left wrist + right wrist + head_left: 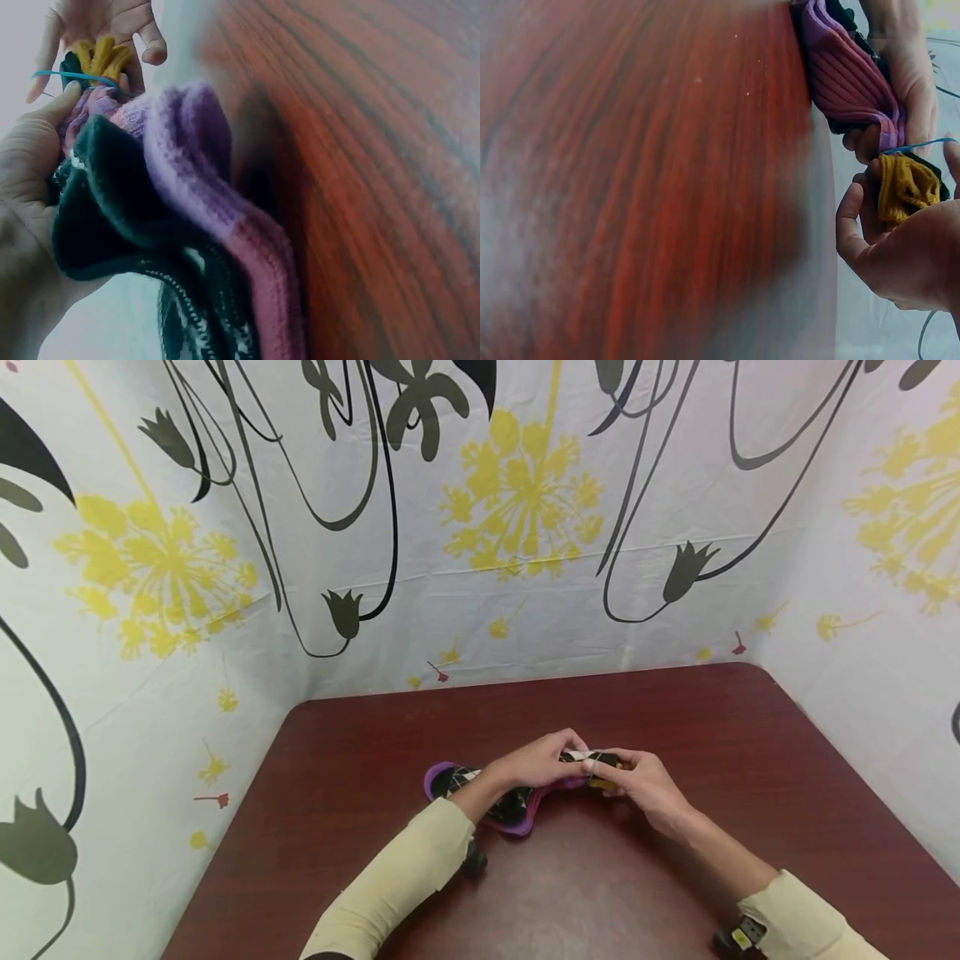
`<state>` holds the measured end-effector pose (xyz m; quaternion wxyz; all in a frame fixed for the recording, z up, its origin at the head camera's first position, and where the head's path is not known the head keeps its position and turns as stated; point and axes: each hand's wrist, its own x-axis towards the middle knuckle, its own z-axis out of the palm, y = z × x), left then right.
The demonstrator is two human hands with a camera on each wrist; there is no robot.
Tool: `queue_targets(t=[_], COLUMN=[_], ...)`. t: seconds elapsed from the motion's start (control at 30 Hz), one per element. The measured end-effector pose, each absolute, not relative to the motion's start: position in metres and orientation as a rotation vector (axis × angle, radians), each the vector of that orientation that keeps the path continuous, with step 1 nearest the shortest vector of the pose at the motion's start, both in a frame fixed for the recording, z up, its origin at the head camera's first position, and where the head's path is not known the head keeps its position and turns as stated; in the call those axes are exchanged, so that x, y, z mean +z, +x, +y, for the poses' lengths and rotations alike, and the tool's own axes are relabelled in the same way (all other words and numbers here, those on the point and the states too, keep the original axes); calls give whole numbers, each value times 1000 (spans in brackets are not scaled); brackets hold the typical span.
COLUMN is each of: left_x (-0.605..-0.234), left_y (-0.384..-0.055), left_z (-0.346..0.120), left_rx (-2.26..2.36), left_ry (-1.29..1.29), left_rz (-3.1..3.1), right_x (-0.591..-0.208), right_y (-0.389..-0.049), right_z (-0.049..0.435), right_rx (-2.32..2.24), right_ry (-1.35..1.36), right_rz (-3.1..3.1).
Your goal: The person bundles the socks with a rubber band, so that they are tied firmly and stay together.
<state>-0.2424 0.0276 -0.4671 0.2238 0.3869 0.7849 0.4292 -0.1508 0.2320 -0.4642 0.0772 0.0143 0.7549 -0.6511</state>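
A bundle of knitted socks (pixel 513 808), purple-pink and black with white patterns, lies across the table, its cuffs toward the left. My left hand (pixel 542 762) grips the bundle near its narrower right end. A thin blue rubber band (pixel 90 76) crosses that end, where mustard-yellow and dark sock parts (pixel 909 187) stick out. My right hand (pixel 651 789) is at this end, its fingers around the mustard part and the band. In the right wrist view the band runs taut toward a finger of the right hand. Part of the band is hidden behind the socks.
The dark red-brown wooden table (pixel 585 893) reaches back to a white curtain (pixel 480 635) with yellow and grey flowers, which also hangs at both sides. A small black device (pixel 738 937) is at the right wrist.
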Motion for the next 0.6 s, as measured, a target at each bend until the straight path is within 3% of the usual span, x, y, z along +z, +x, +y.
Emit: queue_targets(t=[0.6], left_x=[-466], left_y=[-223], left_z=[20], left_rx=[1127], left_ry=[1299], left_rz=[2471], right_x=[-466], right_y=[-148], right_z=[237], right_rx=[-1890], right_ry=[-44], right_rz=[2383])
